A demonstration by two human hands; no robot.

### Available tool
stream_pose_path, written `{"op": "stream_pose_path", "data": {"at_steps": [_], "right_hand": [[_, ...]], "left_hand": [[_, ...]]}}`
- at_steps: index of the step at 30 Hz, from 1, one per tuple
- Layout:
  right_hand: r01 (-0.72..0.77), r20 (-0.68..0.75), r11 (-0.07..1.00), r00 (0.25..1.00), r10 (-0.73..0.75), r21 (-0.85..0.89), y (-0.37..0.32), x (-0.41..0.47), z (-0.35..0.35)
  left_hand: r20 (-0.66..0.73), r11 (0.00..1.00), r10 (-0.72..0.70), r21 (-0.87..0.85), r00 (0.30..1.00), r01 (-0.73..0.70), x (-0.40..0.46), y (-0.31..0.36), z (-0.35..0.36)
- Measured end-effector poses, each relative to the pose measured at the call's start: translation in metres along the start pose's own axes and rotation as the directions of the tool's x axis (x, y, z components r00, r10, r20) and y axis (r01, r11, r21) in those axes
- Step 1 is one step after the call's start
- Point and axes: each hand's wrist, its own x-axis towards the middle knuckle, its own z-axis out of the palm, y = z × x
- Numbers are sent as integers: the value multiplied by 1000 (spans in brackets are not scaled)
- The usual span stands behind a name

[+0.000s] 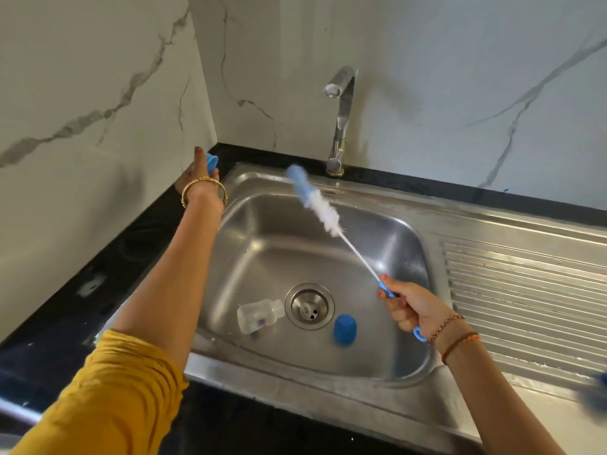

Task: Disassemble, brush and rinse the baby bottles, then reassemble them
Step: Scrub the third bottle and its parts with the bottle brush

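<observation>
Bottle parts in and around the sink

The right hand grips a bottle brush above the basin; the left hand pinches a blue ring beyond the sink's far left corner, mostly hidden. Bottle and blue cap flank the drain.

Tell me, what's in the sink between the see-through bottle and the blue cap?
The round metal drain sits between the bottle and the blue cap, as the head view shows.
</observation>
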Motion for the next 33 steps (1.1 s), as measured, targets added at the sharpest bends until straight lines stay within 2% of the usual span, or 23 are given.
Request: {"op": "stream_pose_path", "data": {"at_steps": [2,4,8,11,14,17,20,23,26,28,30,33], "right_hand": [[102,-79,995,992,-101,9,-3,-1,9],[187,-81,982,978,-190,-34,-6,-7,25],[348,-39,896,927,-372,-276,2,-21,59],[420,-126,817,856,-501,-395,11,-22,72],[337,-173,887,898,-403,-315,7,-18,74],[260,-156,945,943,-293,-200,7,-17,79],[347,-157,912,910,-384,-221,12,-22,77],[439,-176,873,862,-476,-213,14,-27,71],[370,-102,927,921,-375,-58,11,-31,74],[257,8,966,966,-257,32,9,-33,78],[187,72,981,979,-190,49,9,-31,81],[141,74,987,986,-148,82,8,-26,84]], "left_hand": [[81,996,-41,80,996,35,-7,-11,0],[176,987,-109,135,978,85,-19,-31,1],[254,967,-248,15,935,253,-30,-59,-1],[291,962,-273,72,917,264,-36,-71,-3],[342,967,-249,133,906,215,-42,-83,-5],[359,970,-133,238,924,47,-45,-86,-4],[404,934,3,325,915,-146,-41,-84,-7],[402,897,52,384,914,-220,-39,-81,-15],[427,897,39,384,903,-220,-39,-82,-18],[457,939,-27,317,889,-134,-44,-83,-17],[462,967,-70,249,884,-54,-48,-87,-14],[520,961,-87,268,850,-66,-55,-95,-11]]}}
